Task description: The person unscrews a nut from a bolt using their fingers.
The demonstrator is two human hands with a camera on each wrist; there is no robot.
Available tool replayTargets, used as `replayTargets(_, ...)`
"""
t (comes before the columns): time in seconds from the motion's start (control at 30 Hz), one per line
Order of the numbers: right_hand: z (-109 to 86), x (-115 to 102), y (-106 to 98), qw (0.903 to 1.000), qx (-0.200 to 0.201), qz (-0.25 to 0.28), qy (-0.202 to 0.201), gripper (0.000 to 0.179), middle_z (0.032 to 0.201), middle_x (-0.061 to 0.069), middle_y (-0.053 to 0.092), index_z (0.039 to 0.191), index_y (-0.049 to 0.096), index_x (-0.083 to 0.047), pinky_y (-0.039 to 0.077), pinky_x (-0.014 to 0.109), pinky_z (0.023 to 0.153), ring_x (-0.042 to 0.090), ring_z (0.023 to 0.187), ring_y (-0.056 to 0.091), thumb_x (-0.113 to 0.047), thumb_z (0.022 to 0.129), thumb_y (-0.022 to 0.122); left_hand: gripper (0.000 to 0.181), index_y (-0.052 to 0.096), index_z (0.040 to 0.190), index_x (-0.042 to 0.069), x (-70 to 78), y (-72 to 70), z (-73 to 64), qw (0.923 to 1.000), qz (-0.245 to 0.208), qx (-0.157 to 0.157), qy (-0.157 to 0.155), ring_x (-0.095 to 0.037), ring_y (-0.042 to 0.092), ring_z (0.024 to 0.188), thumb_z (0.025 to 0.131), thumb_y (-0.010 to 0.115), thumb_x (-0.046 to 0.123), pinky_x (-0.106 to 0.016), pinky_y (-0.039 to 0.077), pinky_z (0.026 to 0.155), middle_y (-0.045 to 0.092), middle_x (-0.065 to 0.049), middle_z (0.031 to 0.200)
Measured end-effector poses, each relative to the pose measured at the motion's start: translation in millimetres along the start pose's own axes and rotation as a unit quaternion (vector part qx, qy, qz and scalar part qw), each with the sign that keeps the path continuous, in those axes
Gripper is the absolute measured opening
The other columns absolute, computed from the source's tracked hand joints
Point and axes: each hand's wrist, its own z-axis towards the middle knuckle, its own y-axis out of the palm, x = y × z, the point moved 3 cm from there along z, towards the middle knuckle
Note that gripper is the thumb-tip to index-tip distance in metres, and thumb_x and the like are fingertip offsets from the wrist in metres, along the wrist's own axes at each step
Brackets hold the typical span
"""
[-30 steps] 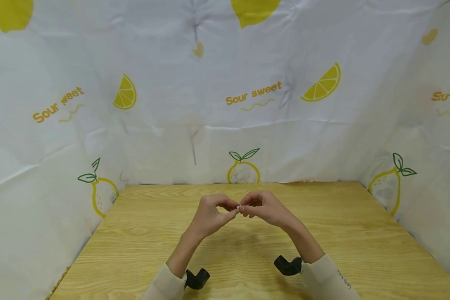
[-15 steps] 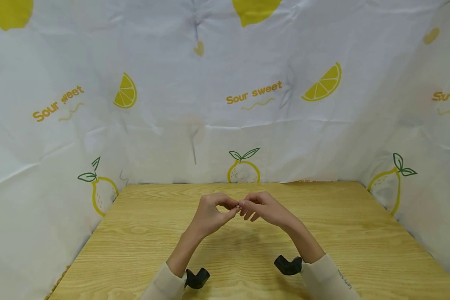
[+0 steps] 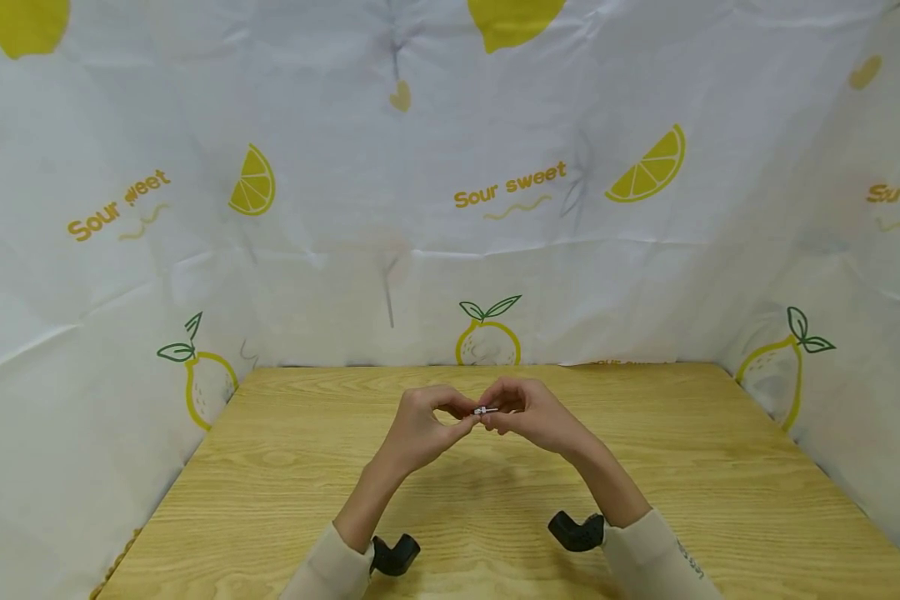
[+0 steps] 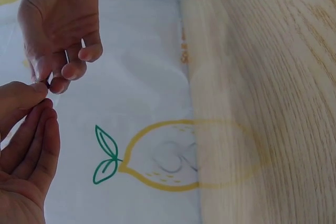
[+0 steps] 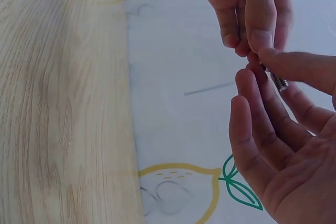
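Over the table, both hands meet at a small metal screw (image 3: 486, 410), its thin shaft pointing right in the head view. My left hand (image 3: 423, 429) pinches its left end between thumb and fingertips. My right hand (image 3: 536, 417) has thumb and fingertips pinched around the screw from the other side. In the right wrist view the threaded end of the screw (image 5: 280, 82) sticks out behind the right thumb; the fingers cover the rest. The left wrist view shows the left hand (image 4: 26, 145) below the right hand (image 4: 63, 24), with the screw mostly hidden.
A wood-grain table (image 3: 307, 517) spreads under the hands. White cloth (image 3: 330, 292) printed with lemons hangs behind it and along both sides. Black angled pieces (image 3: 396, 556) stick out at both wrists by the light sleeves.
The right fingers have shifted at the screw, closing up and then spreading apart slightly, and more of its shaft now shows. The left hand has stayed almost still.
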Motion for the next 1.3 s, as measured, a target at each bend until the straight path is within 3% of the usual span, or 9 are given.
replayTargets(0.13, -0.2, 1.6, -1.8, 0.9999, 0.005, -0.004, 0.008, 0.024, 0.105, 0.019, 0.071, 0.117, 0.066, 0.0, 0.063, 0.034, 0.076, 0.018, 0.087, 0.072, -0.015, 0.1, 0.069, 0.007, 0.081, 0.094, 0.008, 0.2, 0.4, 0.4, 1.0, 0.003, 0.002, 0.004, -0.012, 0.075, 0.077, 0.088, 0.081, 0.004, -0.024, 0.063, 0.071, 0.08, -0.005, 0.089)
replayTargets(0.33, 0.1, 3.0, -1.7, 0.9992, -0.027, -0.009, 0.03, 0.033, 0.097, 0.019, 0.075, 0.106, 0.072, -0.001, 0.063, 0.041, 0.079, 0.026, 0.086, 0.073, -0.029, 0.109, 0.054, 0.007, 0.081, 0.094, 0.009, -0.1, 1.1, 0.9, 0.9999, 0.006, 0.003, 0.013, -0.01, 0.074, 0.078, 0.089, 0.08, 0.005, -0.021, 0.062, 0.072, 0.08, -0.004, 0.09)
replayTargets(0.5, 0.3, 1.4, -0.4, 0.999, -0.036, -0.003, 0.026, 0.031, 0.098, 0.024, 0.074, 0.108, 0.073, 0.0, 0.063, 0.041, 0.079, 0.023, 0.084, 0.073, -0.025, 0.109, 0.055, 0.007, 0.081, 0.094, 0.008, 0.0, 1.0, 1.1, 0.9997, 0.016, 0.006, 0.017, -0.012, 0.074, 0.077, 0.089, 0.08, 0.004, -0.026, 0.063, 0.072, 0.079, -0.004, 0.088)
replayTargets(0.7, -0.5, -1.8, -0.5, 0.9997, -0.02, -0.005, 0.014, 0.024, 0.099, 0.02, 0.073, 0.112, 0.071, 0.0, 0.062, 0.046, 0.081, 0.021, 0.086, 0.071, -0.02, 0.106, 0.06, 0.005, 0.081, 0.093, 0.01, 0.1, 0.4, 1.1, 0.9997, 0.023, 0.003, 0.008, -0.01, 0.073, 0.078, 0.089, 0.08, 0.007, -0.028, 0.064, 0.071, 0.079, -0.003, 0.089)
replayTargets(0.97, -1.8, -2.9, -0.6, 0.9999, -0.001, -0.01, 0.003, 0.02, 0.105, 0.02, 0.072, 0.115, 0.069, 0.0, 0.062, 0.032, 0.076, 0.025, 0.089, 0.072, -0.014, 0.1, 0.067, 0.007, 0.081, 0.094, 0.008, 1.6, -0.1, 0.7, 1.0, 0.005, -0.002, 0.006, -0.01, 0.075, 0.076, 0.088, 0.08, 0.003, -0.027, 0.064, 0.071, 0.08, -0.005, 0.089)
replayTargets(1.1, -2.4, -3.0, -0.7, 0.9997, 0.003, -0.022, 0.007, 0.025, 0.102, 0.018, 0.073, 0.116, 0.07, -0.001, 0.063, 0.037, 0.076, 0.026, 0.087, 0.073, -0.021, 0.102, 0.067, 0.007, 0.081, 0.094, 0.007, 0.8, 0.2, 0.1, 1.0, 0.003, 0.003, 0.006, -0.01, 0.075, 0.076, 0.089, 0.079, 0.003, -0.024, 0.063, 0.071, 0.08, -0.005, 0.088)
replayTargets(1.3, -1.8, -0.9, 1.7, 0.9993, -0.018, -0.022, 0.024, 0.034, 0.096, 0.02, 0.074, 0.106, 0.073, -0.001, 0.063, 0.04, 0.078, 0.025, 0.086, 0.073, -0.029, 0.109, 0.054, 0.006, 0.081, 0.094, 0.009, 0.4, 0.9, -1.5, 0.9999, 0.004, 0.012, 0.007, -0.01, 0.075, 0.077, 0.09, 0.079, 0.005, -0.021, 0.062, 0.071, 0.08, -0.004, 0.088)
